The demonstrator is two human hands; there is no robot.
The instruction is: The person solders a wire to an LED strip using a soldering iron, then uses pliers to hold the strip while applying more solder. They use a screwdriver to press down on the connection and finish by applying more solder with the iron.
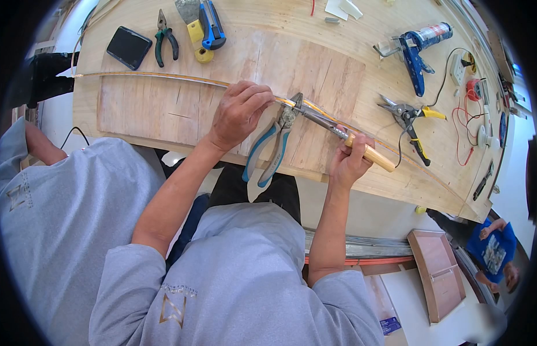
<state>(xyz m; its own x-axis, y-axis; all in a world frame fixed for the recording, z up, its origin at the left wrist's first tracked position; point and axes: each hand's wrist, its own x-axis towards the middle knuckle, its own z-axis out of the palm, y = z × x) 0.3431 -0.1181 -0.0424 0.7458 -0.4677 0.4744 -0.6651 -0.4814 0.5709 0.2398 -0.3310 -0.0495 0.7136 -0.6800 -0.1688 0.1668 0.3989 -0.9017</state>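
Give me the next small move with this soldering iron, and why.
Probably steady the thin orange-and-white strip with the left hand and ease the wooden-handled metal soldering iron lightly onto it. The right hand grips the iron, the left pinches the strip nearby, and the tip is beside the jaws of the blue-handled steel pliers; tip contact isn't clear.

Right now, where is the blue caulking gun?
In the head view, the caulking gun lies on the far right part of the workbench, beyond the yellow-handled snips and just left of the white power socket.
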